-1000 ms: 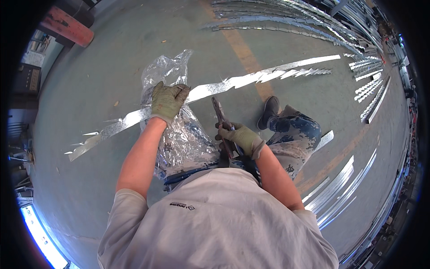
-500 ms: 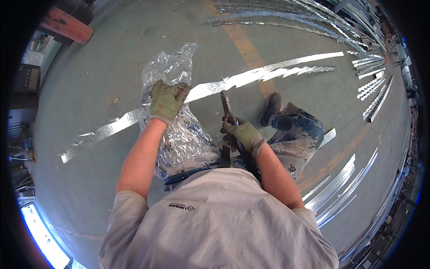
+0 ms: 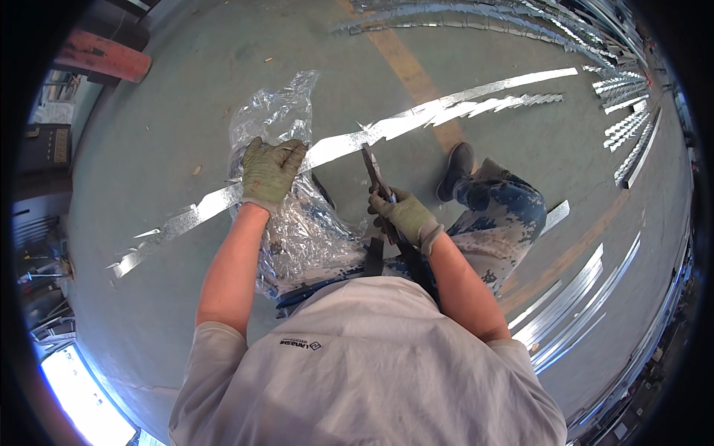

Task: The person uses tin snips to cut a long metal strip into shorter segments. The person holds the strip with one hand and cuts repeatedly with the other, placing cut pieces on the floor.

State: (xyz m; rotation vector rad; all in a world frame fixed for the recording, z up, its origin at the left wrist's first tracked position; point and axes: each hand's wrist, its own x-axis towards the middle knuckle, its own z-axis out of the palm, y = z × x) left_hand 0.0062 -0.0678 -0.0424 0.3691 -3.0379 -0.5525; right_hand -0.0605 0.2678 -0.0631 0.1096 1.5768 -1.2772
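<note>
My left hand, in a worn olive work glove, is closed over a long shiny sheet-metal strip that slants from lower left to upper right. Cut notches and jagged tabs show along the strip on both sides of that hand. Clear crinkled plastic film lies over my left leg and shows beyond the hand. My right hand, gloved alike, grips the handles of dark tin snips. Their tips are at the strip's near edge, right of my left hand; whether the blades touch the metal I cannot tell.
My right shoe rests on the green floor across a worn yellow line. Flat metal strips lie at right. Bundles of notched strips spread along the far right. A red beam stands at the far left.
The view has turned slightly. My left hand, the strip and the snips appear a little farther left, with both hands keeping their holds.
</note>
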